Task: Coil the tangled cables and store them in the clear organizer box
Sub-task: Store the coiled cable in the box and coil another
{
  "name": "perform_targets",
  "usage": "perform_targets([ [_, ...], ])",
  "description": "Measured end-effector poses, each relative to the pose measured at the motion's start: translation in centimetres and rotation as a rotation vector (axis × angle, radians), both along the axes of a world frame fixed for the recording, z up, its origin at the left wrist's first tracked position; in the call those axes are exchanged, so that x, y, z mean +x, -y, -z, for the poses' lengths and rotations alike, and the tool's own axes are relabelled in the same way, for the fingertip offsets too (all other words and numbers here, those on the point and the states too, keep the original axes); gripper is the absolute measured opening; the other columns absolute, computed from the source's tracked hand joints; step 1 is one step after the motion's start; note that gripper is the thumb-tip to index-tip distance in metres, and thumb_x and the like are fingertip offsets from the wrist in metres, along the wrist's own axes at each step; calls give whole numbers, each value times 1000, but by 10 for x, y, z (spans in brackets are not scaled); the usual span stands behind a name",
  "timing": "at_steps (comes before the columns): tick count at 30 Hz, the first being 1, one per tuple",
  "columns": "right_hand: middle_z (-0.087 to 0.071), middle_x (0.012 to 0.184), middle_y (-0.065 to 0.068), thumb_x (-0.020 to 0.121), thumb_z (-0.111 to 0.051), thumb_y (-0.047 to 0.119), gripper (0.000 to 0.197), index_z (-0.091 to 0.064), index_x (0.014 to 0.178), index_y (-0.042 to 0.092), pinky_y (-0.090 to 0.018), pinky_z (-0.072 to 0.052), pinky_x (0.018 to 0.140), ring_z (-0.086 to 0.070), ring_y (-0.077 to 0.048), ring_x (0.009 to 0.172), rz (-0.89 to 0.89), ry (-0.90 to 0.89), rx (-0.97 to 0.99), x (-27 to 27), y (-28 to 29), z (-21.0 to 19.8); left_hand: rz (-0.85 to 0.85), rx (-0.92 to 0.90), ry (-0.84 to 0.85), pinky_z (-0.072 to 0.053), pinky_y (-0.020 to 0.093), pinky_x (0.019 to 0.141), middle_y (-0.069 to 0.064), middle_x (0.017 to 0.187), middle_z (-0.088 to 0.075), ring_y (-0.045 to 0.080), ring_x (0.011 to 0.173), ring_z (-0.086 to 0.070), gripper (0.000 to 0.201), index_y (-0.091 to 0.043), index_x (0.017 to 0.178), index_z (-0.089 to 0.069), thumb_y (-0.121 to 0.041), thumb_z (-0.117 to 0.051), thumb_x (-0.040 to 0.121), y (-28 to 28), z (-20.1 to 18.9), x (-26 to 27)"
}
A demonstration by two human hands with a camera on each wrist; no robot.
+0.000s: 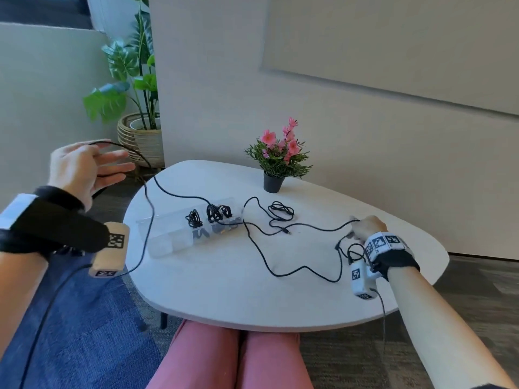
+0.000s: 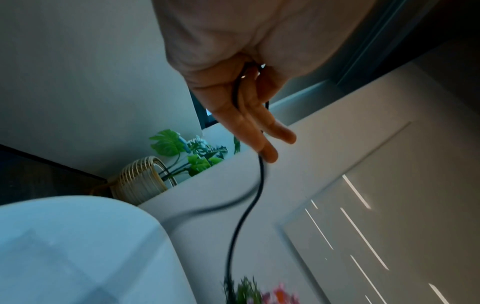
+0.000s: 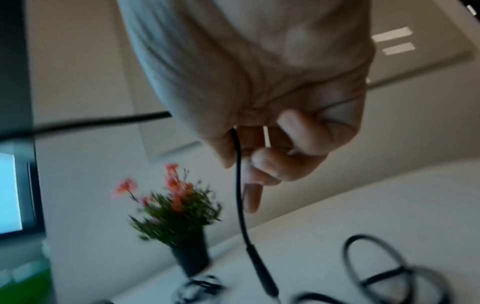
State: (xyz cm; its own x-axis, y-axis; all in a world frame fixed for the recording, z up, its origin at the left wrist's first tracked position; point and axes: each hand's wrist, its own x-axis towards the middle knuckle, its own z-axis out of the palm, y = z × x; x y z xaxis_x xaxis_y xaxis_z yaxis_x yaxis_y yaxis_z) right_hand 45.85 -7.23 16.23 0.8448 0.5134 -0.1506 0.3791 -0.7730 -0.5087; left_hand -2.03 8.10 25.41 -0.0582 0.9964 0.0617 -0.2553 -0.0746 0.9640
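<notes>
Your right hand (image 1: 365,228) pinches the thin black cable (image 1: 261,248) (fingertips hidden overhead); your left hand (image 1: 84,167) holds it, fingers straight, beside the clear organizer box (image 1: 168,240).

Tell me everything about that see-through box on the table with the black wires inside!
The clear plastic organizer box is long and narrow, split into small compartments. It lies flat and open on the white rounded table, toward its left side, angled slightly. Three black coiled cable bundles sit in its far compartments; the near ones look pale and hard to read. A loose black cable runs past its far edge and another strand crosses its left end.
</notes>
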Motion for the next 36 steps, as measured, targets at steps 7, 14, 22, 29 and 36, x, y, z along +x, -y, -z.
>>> perform_targets([
  [7, -66, 84, -20, 85, -58, -6, 42, -47, 125, -5, -31, -57, 58, -68, -29, 67, -123, -355, 395, -37, -17, -25, 158, 121, -222, -56, 23, 58, -7, 57, -68, 6, 57, -66, 26, -16, 87, -66, -6, -43, 90, 14, 13, 50],
  [14, -51, 136, -3, 91, -59, 26, 66, -26, 147, 19, -25, -39, 91, -56, -13, 110, -622, 153, 426, -104, -4, -69, 417, 706, -684, -41, 29, 48, -18, 87, -71, 24, 51, -42, 28, -36, 107, -62, -21, -40, 97, 45, -9, 82],
  [22, -64, 82, 4, 101, -36, 28, 26, -59, 92, 22, -48, -50, 85, -61, -27, 83, -913, -114, 748, -188, -20, -82, 421, 765, -762, -46, 26, 51, -15, 79, -72, 12, 44, -51, 5, -22, 97, -48, -26, -44, 96, 63, -16, 137],
  [29, -49, 71, 12, 99, -41, 17, 20, -56, 85, 15, -11, -35, 59, -43, 2, 62, -476, 168, 1021, -136, -13, -93, 346, 698, -1114, -45, 30, 63, -8, 63, -59, 13, 59, -55, 25, -28, 77, -57, -41, -44, 95, 33, 13, 115],
  [36, -65, 98, -21, 98, -39, 18, 31, -62, 95, -2, -33, -42, 76, -55, -25, 83, 149, 357, 1054, -41, 16, -81, 353, 542, -1194, -48, 35, 71, -1, 69, -63, 22, 69, -60, 28, -30, 71, -54, -29, -42, 96, -3, 64, 79],
])
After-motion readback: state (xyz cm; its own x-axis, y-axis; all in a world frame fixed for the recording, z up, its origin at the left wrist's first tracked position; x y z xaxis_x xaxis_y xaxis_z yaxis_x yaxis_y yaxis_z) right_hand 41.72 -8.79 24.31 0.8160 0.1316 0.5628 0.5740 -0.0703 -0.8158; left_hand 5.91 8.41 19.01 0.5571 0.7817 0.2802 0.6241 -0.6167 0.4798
